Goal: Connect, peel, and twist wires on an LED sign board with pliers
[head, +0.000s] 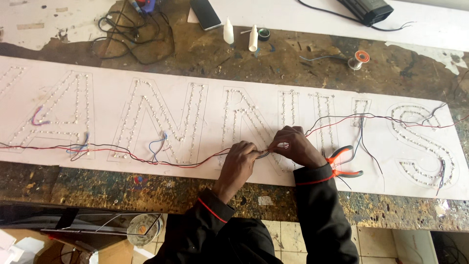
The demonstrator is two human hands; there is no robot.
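Pinching the thin red and black wires (195, 161) between both hands, I have my left hand (239, 164) closed around the strands and my right hand (293, 146) closed on their ends, fingertips meeting at the joint just between them. The wires lie on the long white sign panel (97, 68), over the lower part of one dotted letter outline near the panel's middle. Their long axis runs from nine o'clock to three o'clock across the board, sagging towards me, then rising to two o'clock past my right hand. I judge them light, limp and springy, easy to kink and slippery in their coating, so the best hold is close to the ends, by fingertip. Orange-handled pliers (342, 164) lie at four o'clock from my right hand, touching my sleeve. Two small white glue bottles (228, 32) stand at twelve o'clock on the scarred workbench (293, 58).
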